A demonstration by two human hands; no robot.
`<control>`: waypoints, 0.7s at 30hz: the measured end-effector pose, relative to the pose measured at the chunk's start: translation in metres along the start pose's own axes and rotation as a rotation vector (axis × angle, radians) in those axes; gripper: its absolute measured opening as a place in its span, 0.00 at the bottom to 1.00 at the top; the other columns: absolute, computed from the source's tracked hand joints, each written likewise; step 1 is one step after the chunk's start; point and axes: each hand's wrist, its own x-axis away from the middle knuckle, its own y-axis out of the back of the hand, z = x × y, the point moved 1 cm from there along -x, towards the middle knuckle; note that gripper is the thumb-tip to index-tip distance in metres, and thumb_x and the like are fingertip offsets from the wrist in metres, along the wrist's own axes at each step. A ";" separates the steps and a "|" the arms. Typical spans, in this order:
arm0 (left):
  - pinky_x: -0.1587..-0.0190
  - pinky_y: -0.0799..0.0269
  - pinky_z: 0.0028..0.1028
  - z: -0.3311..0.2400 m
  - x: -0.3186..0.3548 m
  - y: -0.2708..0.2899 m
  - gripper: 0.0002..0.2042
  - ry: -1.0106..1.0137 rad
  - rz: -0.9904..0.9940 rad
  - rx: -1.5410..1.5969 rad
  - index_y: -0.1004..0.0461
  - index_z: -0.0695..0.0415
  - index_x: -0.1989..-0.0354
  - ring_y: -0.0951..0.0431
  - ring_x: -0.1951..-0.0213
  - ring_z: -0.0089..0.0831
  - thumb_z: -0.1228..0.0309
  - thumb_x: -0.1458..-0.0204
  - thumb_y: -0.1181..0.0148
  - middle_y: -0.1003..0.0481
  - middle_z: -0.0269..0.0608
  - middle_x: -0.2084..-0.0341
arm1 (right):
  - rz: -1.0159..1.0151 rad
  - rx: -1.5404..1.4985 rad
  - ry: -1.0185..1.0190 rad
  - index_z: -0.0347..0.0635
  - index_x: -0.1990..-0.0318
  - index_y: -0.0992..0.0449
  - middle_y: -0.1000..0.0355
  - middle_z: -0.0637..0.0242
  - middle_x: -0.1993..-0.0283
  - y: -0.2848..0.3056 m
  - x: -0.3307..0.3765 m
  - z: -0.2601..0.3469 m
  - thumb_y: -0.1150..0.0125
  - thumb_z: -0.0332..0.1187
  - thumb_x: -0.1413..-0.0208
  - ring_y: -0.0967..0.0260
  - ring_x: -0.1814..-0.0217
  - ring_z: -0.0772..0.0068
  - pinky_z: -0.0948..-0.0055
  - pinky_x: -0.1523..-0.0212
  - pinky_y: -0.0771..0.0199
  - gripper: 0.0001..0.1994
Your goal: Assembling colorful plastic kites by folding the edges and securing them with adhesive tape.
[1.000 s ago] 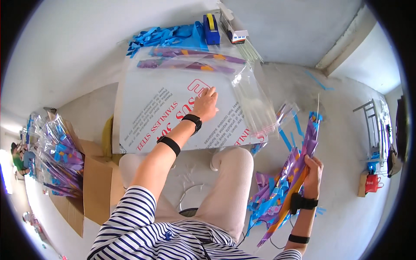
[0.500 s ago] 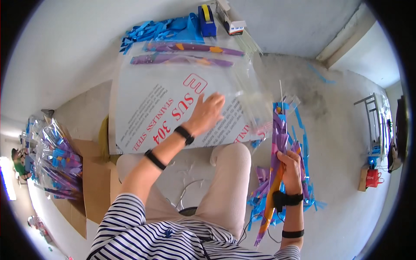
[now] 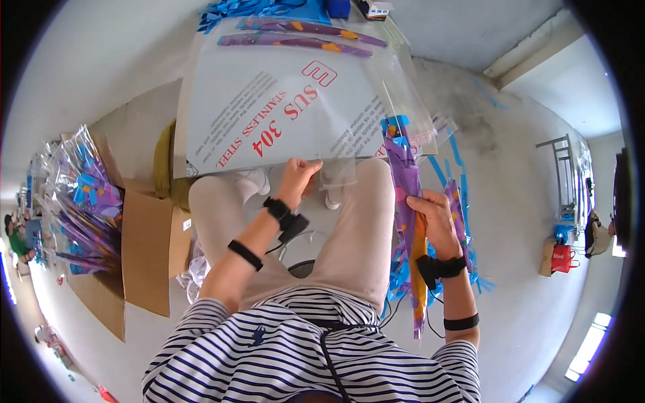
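Observation:
My left hand [image 3: 296, 184] is closed in a pinch at the near edge of the board, on the end of a clear plastic sleeve [image 3: 339, 173] that hangs over that edge. On my right, my right hand [image 3: 435, 220] grips a long folded strip of purple and orange film [image 3: 404, 166] with blue at its top end. The strip stands lengthwise beside my right knee, its upper part overlapping the board's right corner. Two similar purple strips [image 3: 295, 45] in clear sleeves lie across the far side of the printed white board [image 3: 235, 101].
Blue ribbon pieces [image 3: 259, 9], a blue tape dispenser [image 3: 338, 8] and a small box [image 3: 373, 9] sit at the far edge. An open cardboard box [image 3: 151, 255] with wrapped purple strips [image 3: 91, 218] stands at left. More blue and purple strips [image 3: 463, 201] hang beside my right hand.
My left hand has drawn back from over the board to its near edge and closed on the sleeve's end. My right hand has brought the purple strip up and leftward. The view has shifted.

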 end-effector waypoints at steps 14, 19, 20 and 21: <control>0.50 0.20 0.43 -0.002 0.039 -0.036 0.03 0.218 0.647 0.507 0.29 0.61 0.64 0.17 0.58 0.40 0.76 0.42 0.40 0.21 0.47 0.62 | 0.038 0.305 -0.108 0.41 0.80 0.35 0.42 0.83 0.78 0.011 0.095 -0.021 0.36 0.25 0.44 0.46 0.74 0.91 0.79 0.75 0.47 0.15; 0.58 0.18 0.35 0.021 0.046 -0.055 0.05 0.143 0.479 0.266 0.29 0.59 0.64 0.15 0.63 0.37 0.78 0.45 0.38 0.20 0.43 0.66 | -0.029 0.285 -0.203 0.38 0.79 0.35 0.43 0.80 0.77 0.008 0.132 -0.048 0.34 0.24 0.47 0.47 0.73 0.88 0.76 0.76 0.46 0.15; 0.62 0.20 0.32 0.023 0.045 -0.058 0.06 0.120 0.460 0.247 0.28 0.58 0.63 0.15 0.66 0.34 0.78 0.46 0.37 0.19 0.41 0.68 | -0.030 0.282 -0.213 0.38 0.79 0.35 0.43 0.80 0.77 0.012 0.138 -0.057 0.34 0.24 0.47 0.47 0.73 0.88 0.76 0.76 0.46 0.15; 0.65 0.21 0.29 0.022 0.045 -0.063 0.06 0.098 0.450 0.230 0.27 0.57 0.62 0.15 0.68 0.31 0.77 0.46 0.36 0.19 0.39 0.69 | -0.043 0.343 -0.234 0.37 0.79 0.34 0.42 0.79 0.78 0.018 0.147 -0.069 0.34 0.24 0.47 0.46 0.74 0.87 0.76 0.75 0.44 0.14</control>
